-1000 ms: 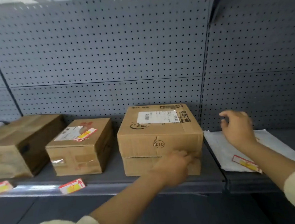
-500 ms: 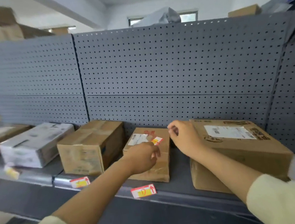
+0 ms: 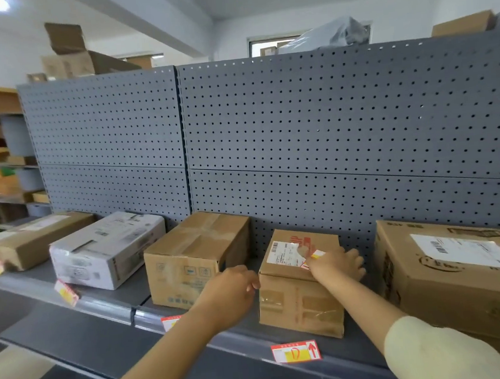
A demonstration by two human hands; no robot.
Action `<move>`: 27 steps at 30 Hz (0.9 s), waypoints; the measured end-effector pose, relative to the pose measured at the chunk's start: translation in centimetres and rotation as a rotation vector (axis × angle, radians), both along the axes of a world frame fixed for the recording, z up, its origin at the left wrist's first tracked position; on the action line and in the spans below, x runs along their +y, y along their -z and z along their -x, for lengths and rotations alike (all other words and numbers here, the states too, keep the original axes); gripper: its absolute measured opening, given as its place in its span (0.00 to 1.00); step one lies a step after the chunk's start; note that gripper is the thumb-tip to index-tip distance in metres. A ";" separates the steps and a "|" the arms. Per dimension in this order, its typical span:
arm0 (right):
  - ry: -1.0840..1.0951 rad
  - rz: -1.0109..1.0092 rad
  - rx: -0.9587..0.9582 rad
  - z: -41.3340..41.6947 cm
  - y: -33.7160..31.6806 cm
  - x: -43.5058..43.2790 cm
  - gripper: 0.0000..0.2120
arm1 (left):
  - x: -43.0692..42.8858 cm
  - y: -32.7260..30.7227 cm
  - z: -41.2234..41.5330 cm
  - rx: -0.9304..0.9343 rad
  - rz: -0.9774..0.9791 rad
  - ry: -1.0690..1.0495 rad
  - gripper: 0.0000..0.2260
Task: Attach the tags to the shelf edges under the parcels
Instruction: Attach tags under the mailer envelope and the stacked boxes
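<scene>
Red/yellow tag (image 3: pixel 296 351) on shelf edge (image 3: pixel 108 310); under parcel (image 3: pixel 300 299).

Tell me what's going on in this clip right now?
A person is labelling parcels on a grey metal shelf. The right hand rests on top of a small brown cardboard box, fingers at a small red-and-white tag stuck there; whether it is pinched is unclear. The left hand hovers loosely curled beside the box's left edge, holding nothing visible. A red-and-yellow tag with an arrow already sits on the shelf edge under this box, and similar tags hang under the parcels further left.
</scene>
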State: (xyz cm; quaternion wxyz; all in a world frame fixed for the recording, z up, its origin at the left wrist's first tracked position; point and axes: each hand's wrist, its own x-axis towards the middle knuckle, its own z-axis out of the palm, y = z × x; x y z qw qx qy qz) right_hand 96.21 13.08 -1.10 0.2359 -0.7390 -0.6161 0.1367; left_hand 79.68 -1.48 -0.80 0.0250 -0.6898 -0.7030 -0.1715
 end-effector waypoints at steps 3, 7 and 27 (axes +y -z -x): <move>0.024 0.136 0.176 -1.0 -0.6 0.8 0.31 | 0.5 0.0 -0.2 0.000 -0.010 0.009 0.13; -0.025 0.058 0.127 -2.1 -0.8 1.6 0.24 | 1.4 0.0 -1.6 0.003 -0.023 0.044 0.13; -0.044 0.083 0.260 -2.3 -0.4 3.0 0.21 | 4.1 0.7 -3.5 -0.048 -0.047 0.106 0.12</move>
